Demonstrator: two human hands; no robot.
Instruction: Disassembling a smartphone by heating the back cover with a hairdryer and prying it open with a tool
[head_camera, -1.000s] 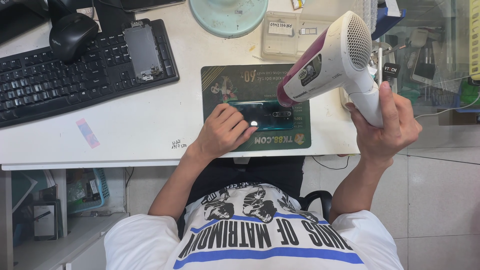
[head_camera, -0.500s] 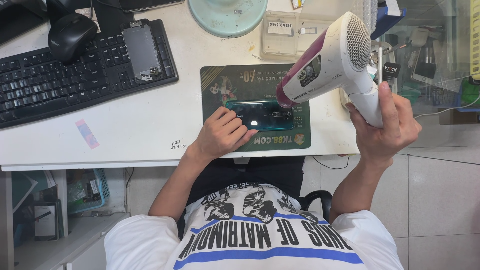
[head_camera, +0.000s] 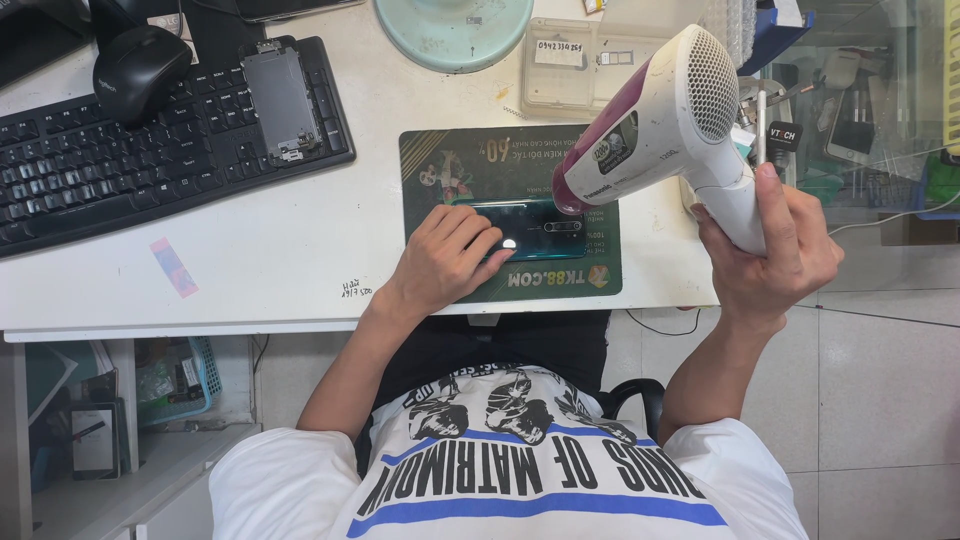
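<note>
Left hand (head_camera: 445, 262) pressed flat, fingers spread, on a dark teal smartphone (head_camera: 540, 226) lying back-up on a green mat (head_camera: 510, 160) at the desk's front edge. Right hand (head_camera: 770, 250) clenched around handle of white-and-maroon hair dryer (head_camera: 655, 130), nozzle angled down at the phone.

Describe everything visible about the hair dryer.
The hair dryer is white plastic, scuffed and yellowed, with a maroon panel along the barrel and a perforated grille at the back. It is held above the desk, its maroon nozzle tilted down toward the dark teal phone on the green mat. The right hand grips its handle, thumb along it; nothing else touches it. Its cord cannot be seen.
</note>
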